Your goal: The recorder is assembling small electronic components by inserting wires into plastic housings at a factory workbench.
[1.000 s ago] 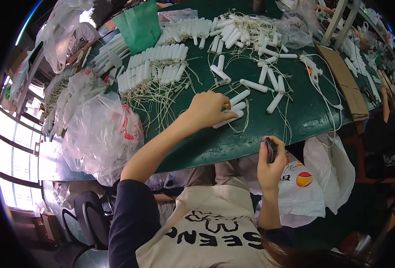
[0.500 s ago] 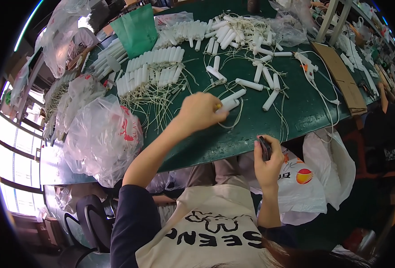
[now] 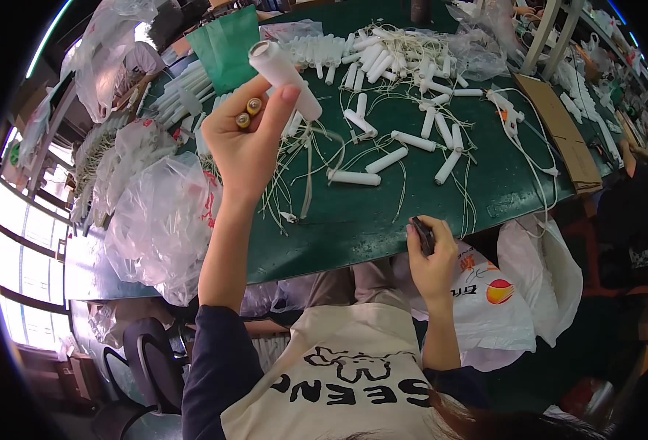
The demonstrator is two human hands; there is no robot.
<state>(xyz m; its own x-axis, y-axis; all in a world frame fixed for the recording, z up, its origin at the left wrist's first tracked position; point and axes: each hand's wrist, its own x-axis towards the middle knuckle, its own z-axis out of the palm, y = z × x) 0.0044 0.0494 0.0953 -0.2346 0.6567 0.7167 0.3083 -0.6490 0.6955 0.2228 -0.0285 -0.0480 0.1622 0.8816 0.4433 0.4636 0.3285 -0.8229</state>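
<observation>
Raised over the table's left side, my left hand pinches a white cylindrical tube between thumb and fingers. The tube tilts, one round end up toward me, and pale wires trail near its lower end. Two small yellow batteries are tucked in the same hand, metal ends showing. By the table's front edge my right hand is closed round a small black object whose kind I cannot make out. Between the hands lie loose white tubes, among them a horizontal one and a slanted one.
A pile of wired white tubes covers the back of the green table. A green bag stands behind my left hand, clear plastic bags at the left. A white glue gun and flat cardboard are on the right.
My left hand has risen and moved left from the table, now lifting a white tube with the batteries in view. My right hand has shifted slightly up and left, still holding the black object.
</observation>
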